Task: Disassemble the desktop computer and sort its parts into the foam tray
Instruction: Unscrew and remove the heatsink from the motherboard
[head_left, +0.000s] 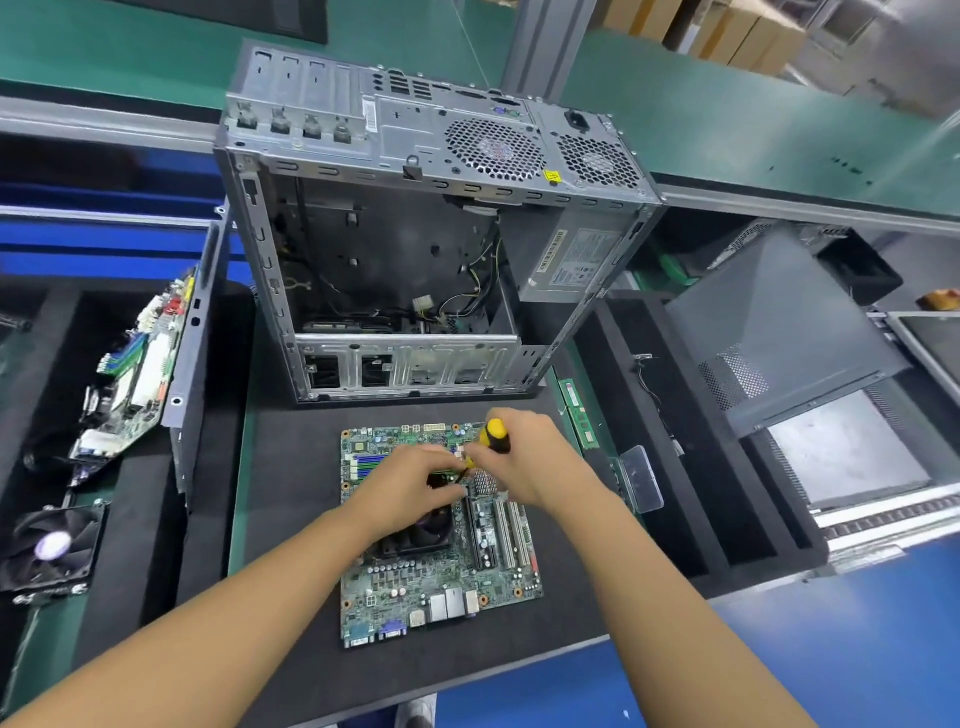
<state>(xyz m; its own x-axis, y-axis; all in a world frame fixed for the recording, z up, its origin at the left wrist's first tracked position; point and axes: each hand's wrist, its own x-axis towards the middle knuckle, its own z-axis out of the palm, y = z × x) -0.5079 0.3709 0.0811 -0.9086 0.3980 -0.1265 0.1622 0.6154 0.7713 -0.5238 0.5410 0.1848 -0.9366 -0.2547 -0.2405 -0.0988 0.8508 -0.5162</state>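
- You are working your right grip (524, 457) curled around the yellow-and-black handle of a screwdriver (494, 434), holding it tilted, tip pointing down at the board.
- Your left grip (410, 483) is lying over the middle of the motherboard (441, 582), fingers bent down right where the screwdriver tip is meeting the board. I cannot tell whether those fingers are pinching the shaft or only steadying beside it.
- The motherboard is lying flat on the black mat (291, 493) on the counter, rear ports toward you, its black CPU cooler (415, 530) partly hidden under your left wrist.
- The computer case (415, 234) is sitting open just behind the board, on its side. The power supply (576, 260) is sitting in its right corner, with loose cables trailing inside.
- A green RAM stick (582, 415) is resting in the foam tray (727, 493), just right of the mat, with a clear plastic lid (641, 480) near it.
- A grey side panel (779, 332) is leaning further right.
- On the left, a second motherboard (140, 374) is standing tilted in black foam, and a cooling fan (52, 545) is lying below it.
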